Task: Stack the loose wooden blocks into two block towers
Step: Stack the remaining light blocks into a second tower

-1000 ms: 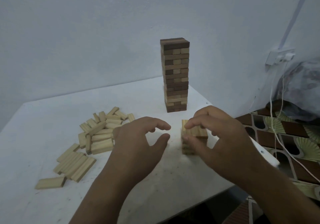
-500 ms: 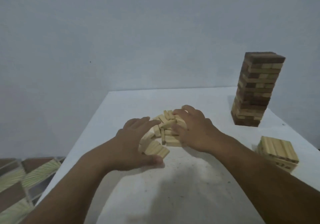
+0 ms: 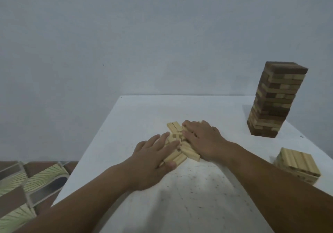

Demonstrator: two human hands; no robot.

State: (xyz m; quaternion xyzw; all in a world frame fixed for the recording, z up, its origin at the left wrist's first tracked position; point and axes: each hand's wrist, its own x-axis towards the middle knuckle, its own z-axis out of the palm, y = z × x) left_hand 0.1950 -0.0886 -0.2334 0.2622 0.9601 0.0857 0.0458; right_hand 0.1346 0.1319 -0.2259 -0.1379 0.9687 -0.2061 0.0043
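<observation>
A pile of loose pale wooden blocks (image 3: 177, 143) lies in the middle of the white table (image 3: 198, 196). My left hand (image 3: 153, 158) lies flat on the pile's left side, fingers straight, thumb against the near blocks. My right hand (image 3: 202, 139) rests flat over the pile's right side and hides part of it. A tall tower of dark and pale blocks (image 3: 275, 100) stands at the back right. A short stack of pale blocks (image 3: 298, 165) sits at the right edge, near my right forearm.
The table's left edge drops to a patterned tiled floor (image 3: 27, 184). A plain pale wall (image 3: 126, 34) rises directly behind the table.
The view swung left from the short stack to the loose pile. Both hands left the short stack and now lie flat on the pile, pressing the blocks closer together.
</observation>
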